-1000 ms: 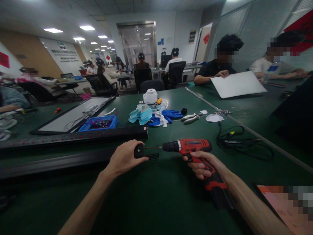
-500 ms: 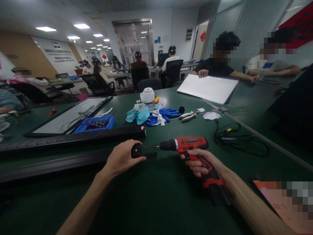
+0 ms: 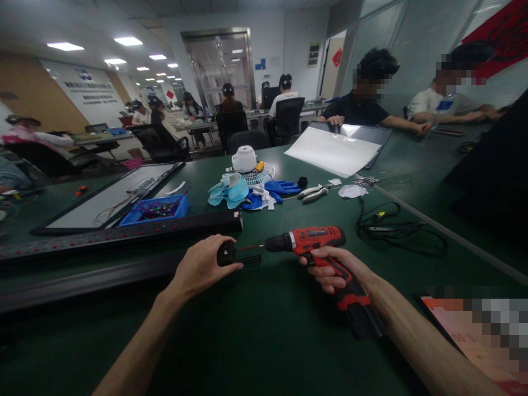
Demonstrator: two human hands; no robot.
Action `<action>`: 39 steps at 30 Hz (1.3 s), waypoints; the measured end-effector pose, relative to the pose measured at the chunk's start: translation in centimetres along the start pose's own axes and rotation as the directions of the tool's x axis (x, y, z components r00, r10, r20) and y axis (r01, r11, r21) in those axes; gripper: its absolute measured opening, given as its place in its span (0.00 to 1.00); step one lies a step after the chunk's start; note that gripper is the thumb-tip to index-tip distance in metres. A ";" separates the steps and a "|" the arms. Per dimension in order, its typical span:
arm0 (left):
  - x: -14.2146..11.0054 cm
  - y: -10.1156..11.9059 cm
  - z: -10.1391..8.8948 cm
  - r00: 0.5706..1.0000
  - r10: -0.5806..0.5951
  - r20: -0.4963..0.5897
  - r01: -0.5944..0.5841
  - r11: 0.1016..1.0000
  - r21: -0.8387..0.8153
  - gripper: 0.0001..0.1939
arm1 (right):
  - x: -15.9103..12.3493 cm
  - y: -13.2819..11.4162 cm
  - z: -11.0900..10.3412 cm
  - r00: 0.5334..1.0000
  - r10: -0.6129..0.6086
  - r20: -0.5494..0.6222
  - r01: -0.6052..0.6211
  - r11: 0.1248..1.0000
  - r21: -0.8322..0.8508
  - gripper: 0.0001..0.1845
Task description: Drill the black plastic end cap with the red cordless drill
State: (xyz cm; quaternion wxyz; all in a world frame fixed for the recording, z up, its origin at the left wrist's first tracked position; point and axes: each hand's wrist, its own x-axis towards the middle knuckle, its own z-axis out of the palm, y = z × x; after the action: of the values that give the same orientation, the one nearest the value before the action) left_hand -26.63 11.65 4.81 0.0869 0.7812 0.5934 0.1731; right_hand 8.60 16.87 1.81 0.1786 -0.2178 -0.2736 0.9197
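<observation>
Both arms (image 3: 150, 330) extend, left hand (image 3: 200, 265) gripping black piece (image 3: 225, 253), right hand (image 3: 355, 269) clasping drill (image 3: 317, 240).

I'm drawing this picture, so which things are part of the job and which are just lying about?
Part of the job:
- red drill, in the right hand
- drill bit, pointing towards the black piece
- black piece, in the left hand

Seem just lying about:
- pliers
- blue gloves
- light-blue fan blades
- blue tray of wires

Past your green worktop (image 3: 256, 330) you face black chairs (image 3: 290, 114), a metal-framed glass door (image 3: 231, 69) in a pale wall (image 3: 267, 41), and, leftward, glowing ceiling lights (image 3: 128, 41).
</observation>
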 end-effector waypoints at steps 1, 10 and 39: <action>0.0 0.0 0.0 1.000 0.001 -0.001 -0.001 1.000 -0.002 0.29 | 0.1 -0.1 0.0 1.000 0.005 0.003 -0.005 1.000 0.003 0.12; 0.0 0.1 -0.1 1.000 -0.011 0.010 0.011 1.000 -0.012 0.28 | 0.8 -1.1 -0.7 0.994 0.035 0.099 -0.037 0.999 0.019 0.12; 0.0 0.3 -0.1 1.000 -0.009 -0.028 0.009 1.000 0.002 0.26 | 1.1 -1.4 -0.3 0.997 0.077 -0.025 -0.078 0.994 -0.079 0.13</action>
State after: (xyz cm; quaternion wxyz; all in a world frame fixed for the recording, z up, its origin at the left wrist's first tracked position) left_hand -26.40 11.54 5.00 0.0785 0.7763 0.5982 0.1827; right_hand 8.15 18.61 2.04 0.1370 -0.2455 -0.2996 0.9117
